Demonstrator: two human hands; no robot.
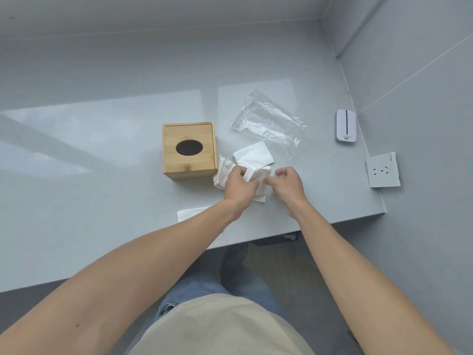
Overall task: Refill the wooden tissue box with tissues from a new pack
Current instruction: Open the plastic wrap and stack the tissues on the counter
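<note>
The wooden tissue box [189,150] stands upright on the grey counter [102,155], its oval slot on top dark. Just right of it lie loose white tissues: a stack [221,170] against the box's side and a single folded one [254,154] further back. My left hand [240,184] and my right hand [286,183] meet over them, both pinching a folded white tissue [256,173] between the fingers. The clear plastic pack wrapper [268,121] lies flat behind, with no tissues visible in it. Another tissue [189,213] lies partly under my left forearm.
A white pocket-sized device [346,126] sits near the right wall. A white wall socket plate [383,170] rests at the counter's right edge. The counter's front edge runs just below my wrists, with the floor and my legs beyond it.
</note>
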